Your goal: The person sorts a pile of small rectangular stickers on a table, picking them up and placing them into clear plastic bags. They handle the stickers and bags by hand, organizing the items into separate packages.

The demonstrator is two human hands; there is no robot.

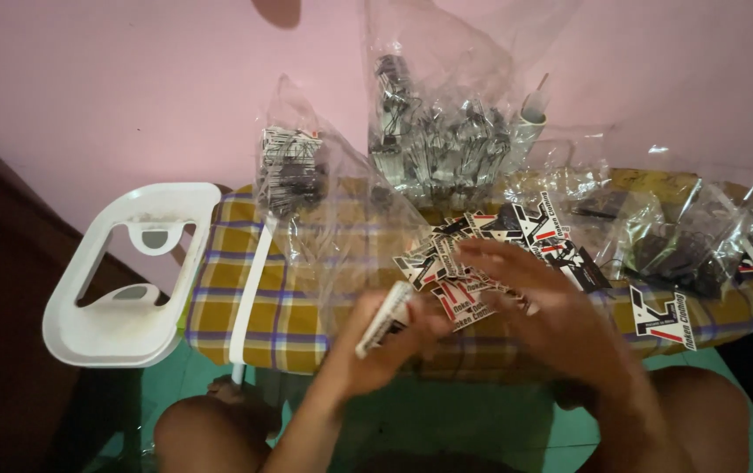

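The padded checked board (245, 298) runs left to right, with one white iron rest (122, 289) at its left end. Four clear bags show: one tall bag (433, 131) of dark clips at the far centre, one smaller bag (293, 171) of printed tags to its left, and two bags (674, 236) of dark pieces at the right. One loose heap of black, white and red tags (481, 254) lies at the middle, and one single tag (664, 320) lies apart at the near right. The left hand (385, 346) is clenched around a thin stack of tags (387, 315). The right hand (551, 307) is spread flat over the heap, blurred, grasping nothing I can see. Squaring the stack's edges before adding another tag would likely keep it neat.
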